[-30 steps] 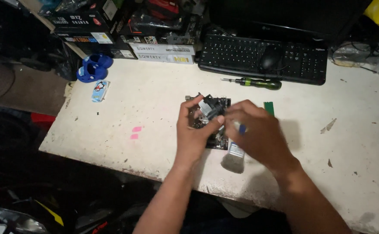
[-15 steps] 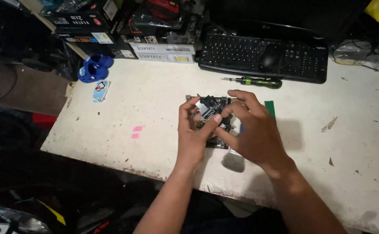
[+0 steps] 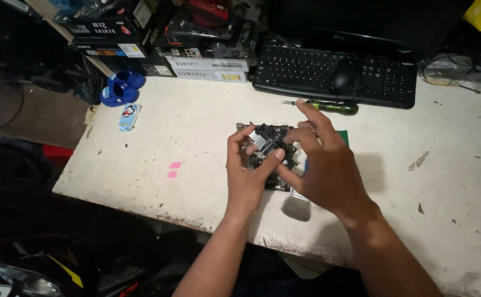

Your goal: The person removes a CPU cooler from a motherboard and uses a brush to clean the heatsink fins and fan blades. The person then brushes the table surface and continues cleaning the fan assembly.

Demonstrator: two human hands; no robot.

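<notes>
White, scuffed tabletop (image 3: 196, 126) carries the small circuit board (image 3: 268, 148), which now sits lifted between my hands. My left hand (image 3: 246, 176) pinches its near-left edge; my right hand (image 3: 323, 165), drawn in since a second ago, grips the right edge, fingers half spread, a green screwdriver (image 3: 328, 105) behind.

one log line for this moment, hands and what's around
left hand: gripping circuit board | right hand: on board's right side | surface: white table | nearby: green screwdriver, black keyboard
</notes>
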